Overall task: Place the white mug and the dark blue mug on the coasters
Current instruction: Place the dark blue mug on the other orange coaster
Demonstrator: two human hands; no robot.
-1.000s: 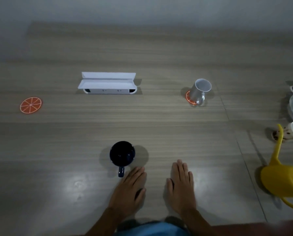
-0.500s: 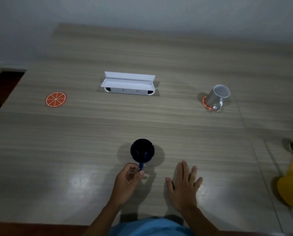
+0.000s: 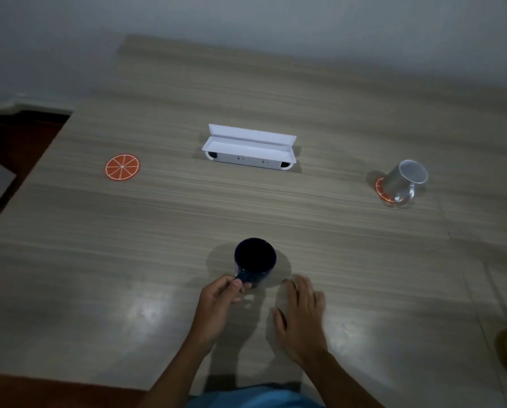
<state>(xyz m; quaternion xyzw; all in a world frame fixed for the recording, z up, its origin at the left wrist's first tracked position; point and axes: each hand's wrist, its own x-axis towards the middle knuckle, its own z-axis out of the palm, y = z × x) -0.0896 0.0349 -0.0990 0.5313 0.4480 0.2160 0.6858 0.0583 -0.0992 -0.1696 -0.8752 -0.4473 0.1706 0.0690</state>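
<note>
Left hand (image 3: pixel 220 301) pinches handle of blue mug (image 3: pixel 255 262), upright, near centre of table (image 3: pixel 334 245). Right hand (image 3: pixel 301 316) spread flat on table, just right of mug. White mug (image 3: pixel 405 181) on far right coaster (image 3: pixel 382 189). Left coaster (image 3: pixel 122 167) bare, far left.

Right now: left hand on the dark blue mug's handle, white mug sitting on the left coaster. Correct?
Not quite. In the head view the white mug sits on the right coaster; the left coaster is bare. The left hand does hold the dark blue mug by its handle.
</note>
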